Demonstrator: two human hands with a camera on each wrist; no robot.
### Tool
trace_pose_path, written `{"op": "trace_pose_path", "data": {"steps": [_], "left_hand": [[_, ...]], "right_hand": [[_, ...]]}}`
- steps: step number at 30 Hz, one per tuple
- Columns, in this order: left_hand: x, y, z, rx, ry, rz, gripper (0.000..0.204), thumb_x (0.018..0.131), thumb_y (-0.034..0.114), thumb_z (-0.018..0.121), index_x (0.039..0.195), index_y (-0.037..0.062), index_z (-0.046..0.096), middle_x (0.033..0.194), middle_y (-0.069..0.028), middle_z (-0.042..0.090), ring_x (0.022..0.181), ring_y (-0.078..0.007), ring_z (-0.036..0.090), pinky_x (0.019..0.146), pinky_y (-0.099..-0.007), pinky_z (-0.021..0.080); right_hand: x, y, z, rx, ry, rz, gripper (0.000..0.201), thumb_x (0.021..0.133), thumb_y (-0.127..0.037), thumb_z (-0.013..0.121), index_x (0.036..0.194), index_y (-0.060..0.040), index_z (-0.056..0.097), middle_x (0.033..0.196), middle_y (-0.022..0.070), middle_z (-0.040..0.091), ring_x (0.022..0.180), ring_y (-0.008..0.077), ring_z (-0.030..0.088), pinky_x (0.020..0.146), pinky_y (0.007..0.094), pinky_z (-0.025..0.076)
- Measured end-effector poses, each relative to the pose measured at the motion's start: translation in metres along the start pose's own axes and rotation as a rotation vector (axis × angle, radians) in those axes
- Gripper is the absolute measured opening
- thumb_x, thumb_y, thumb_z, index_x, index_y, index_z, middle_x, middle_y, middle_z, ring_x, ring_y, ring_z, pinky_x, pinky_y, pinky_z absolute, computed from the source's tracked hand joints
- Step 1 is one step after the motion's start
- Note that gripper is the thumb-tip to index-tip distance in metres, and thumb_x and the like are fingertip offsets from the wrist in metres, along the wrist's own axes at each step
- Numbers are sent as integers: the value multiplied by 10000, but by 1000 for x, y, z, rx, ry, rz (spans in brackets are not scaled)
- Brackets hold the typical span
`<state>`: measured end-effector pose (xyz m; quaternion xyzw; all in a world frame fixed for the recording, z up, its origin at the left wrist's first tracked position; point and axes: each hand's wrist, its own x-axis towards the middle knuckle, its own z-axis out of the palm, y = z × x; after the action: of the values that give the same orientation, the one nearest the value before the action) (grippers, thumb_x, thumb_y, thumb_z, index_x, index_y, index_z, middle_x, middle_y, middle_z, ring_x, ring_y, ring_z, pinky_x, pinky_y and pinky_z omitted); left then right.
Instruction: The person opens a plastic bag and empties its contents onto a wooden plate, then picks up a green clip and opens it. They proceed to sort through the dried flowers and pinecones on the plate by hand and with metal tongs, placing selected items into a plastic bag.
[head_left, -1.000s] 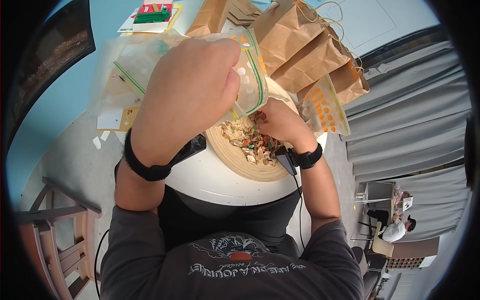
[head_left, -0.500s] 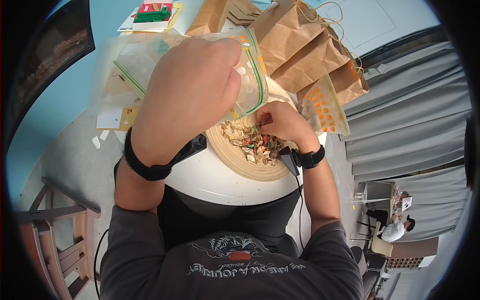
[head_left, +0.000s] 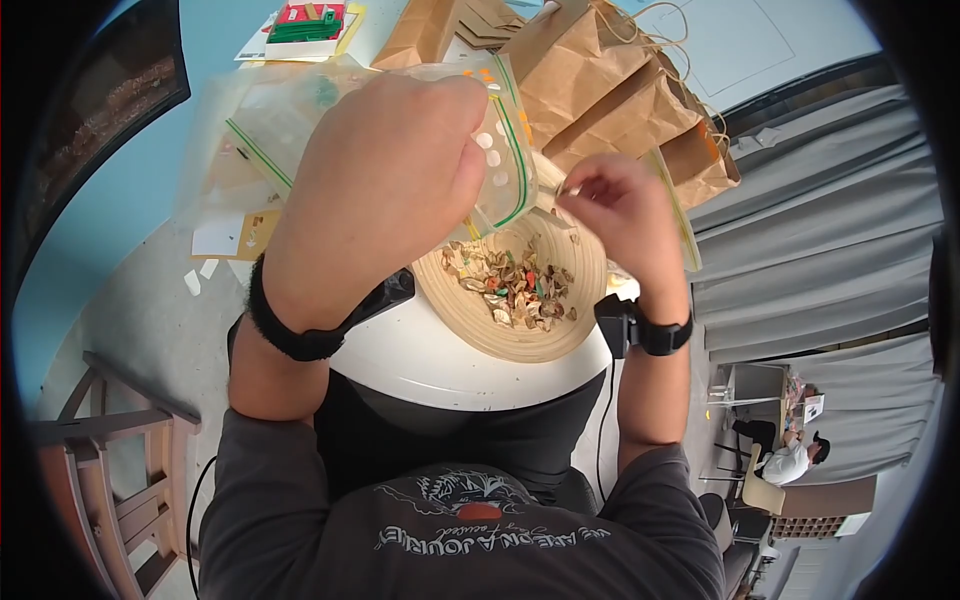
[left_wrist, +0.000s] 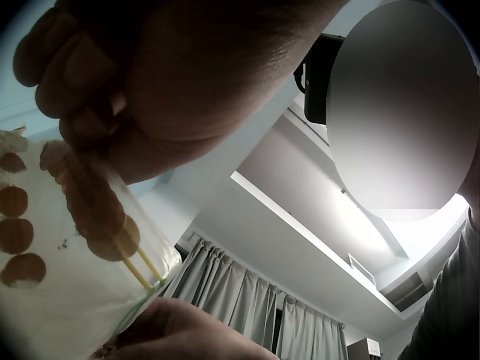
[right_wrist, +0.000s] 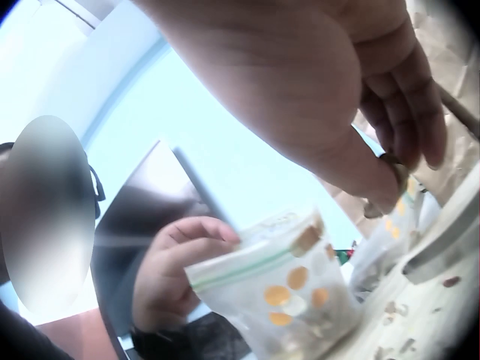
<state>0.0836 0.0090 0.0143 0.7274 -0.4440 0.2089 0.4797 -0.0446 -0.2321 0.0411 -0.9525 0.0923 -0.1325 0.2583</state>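
My left hand (head_left: 375, 190) grips the top of a clear zip bag (head_left: 508, 165) with a green seal and orange and white dots, over the far left rim of a round pale wooden bowl (head_left: 480, 340). A heap of dried brown, red and green flakes (head_left: 515, 290) lies in the bowl. Raised over the bowl's right side, my right hand (head_left: 635, 220) pinches a small dried brown piece (right_wrist: 373, 208) between thumb and fingertips. In the right wrist view, pale contents show at the bottom of the held bag.
Brown paper bags (head_left: 590, 80) stand behind the bowl. Another zip bag (head_left: 688, 225) lies partly behind my right hand. Further zip bags (head_left: 235, 150) are at the left, near a green and red item (head_left: 305, 30). A seated person (head_left: 790, 460) is far to the right.
My right hand has lifted out of the flakes and moved up and right, pinching a small brown piece. My left hand and its bag have stayed in nearly the same place.
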Motion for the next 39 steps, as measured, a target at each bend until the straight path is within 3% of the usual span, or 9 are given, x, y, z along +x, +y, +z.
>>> {"op": "trace_pose_path", "data": {"steps": [5, 12, 17, 21, 24, 31, 34, 37, 39], "left_hand": [[1, 2, 4, -4, -21, 5, 68, 871, 31, 636, 932, 4, 650, 630, -190, 583, 556, -367, 577, 559, -460, 418], [-1, -2, 0, -5, -7, 2, 68, 874, 32, 639, 935, 6, 654, 635, -189, 590, 553, -361, 576, 555, -459, 414], [1, 0, 1, 4, -11, 9, 69, 878, 35, 643, 938, 5, 659, 646, -193, 598, 559, -364, 584, 555, -458, 419], [-1, 3, 2, 0, -15, 10, 76, 881, 36, 646, 945, -3, 662, 654, -199, 603, 572, -374, 594, 563, -461, 431], [0, 3, 2, 12, -19, 10, 79, 881, 35, 645, 945, -8, 661, 657, -204, 605, 578, -381, 597, 571, -463, 439], [1, 2, 3, 6, -32, 5, 83, 875, 28, 638, 944, -10, 664, 667, -214, 617, 590, -394, 607, 587, -468, 451], [1, 1, 3, 11, -28, 14, 85, 873, 29, 639, 944, -9, 667, 674, -214, 622, 598, -393, 614, 591, -468, 455], [1, 2, 4, 21, -52, 17, 87, 871, 29, 640, 943, -13, 666, 681, -217, 625, 605, -393, 620, 592, -466, 459], [0, 3, 6, 16, -54, 19, 85, 870, 27, 638, 939, -15, 665, 687, -219, 627, 608, -394, 623, 595, -467, 461]], "right_hand": [[13, -38, 8, 412, 230, -225, 155, 929, 3, 780, 1079, 20, 745, 958, 31, 726, 844, 105, 706, 725, 260, 578], [-10, -13, 10, 260, 274, -106, 144, 925, -23, 775, 1064, 10, 775, 930, 73, 762, 840, 127, 718, 713, 278, 578], [-37, 15, 30, -98, -231, -114, 204, 837, 24, 727, 1027, -17, 789, 950, 174, 760, 822, 300, 742, 736, 366, 587], [-41, 27, 52, -116, -274, -133, 175, 822, 12, 722, 988, -6, 775, 897, 179, 737, 879, 375, 728, 794, 436, 586], [-39, 31, 52, -160, -277, -191, 166, 852, 2, 754, 1017, -7, 768, 893, 157, 737, 827, 305, 725, 761, 385, 571], [-36, 31, 50, -225, -273, -208, 105, 873, 6, 734, 977, 6, 749, 901, 180, 730, 811, 318, 716, 754, 389, 567], [-31, 14, 40, -159, -67, -189, 90, 877, -8, 694, 953, 7, 740, 902, 168, 731, 828, 360, 702, 770, 427, 571], [-20, -13, 27, -116, 262, -181, 37, 933, -2, 701, 943, 4, 736, 882, 106, 742, 785, 246, 711, 719, 366, 570], [-12, -27, 28, 359, 431, -146, 25, 969, -14, 725, 956, -3, 744, 904, 48, 749, 812, 139, 707, 683, 309, 562]]}}
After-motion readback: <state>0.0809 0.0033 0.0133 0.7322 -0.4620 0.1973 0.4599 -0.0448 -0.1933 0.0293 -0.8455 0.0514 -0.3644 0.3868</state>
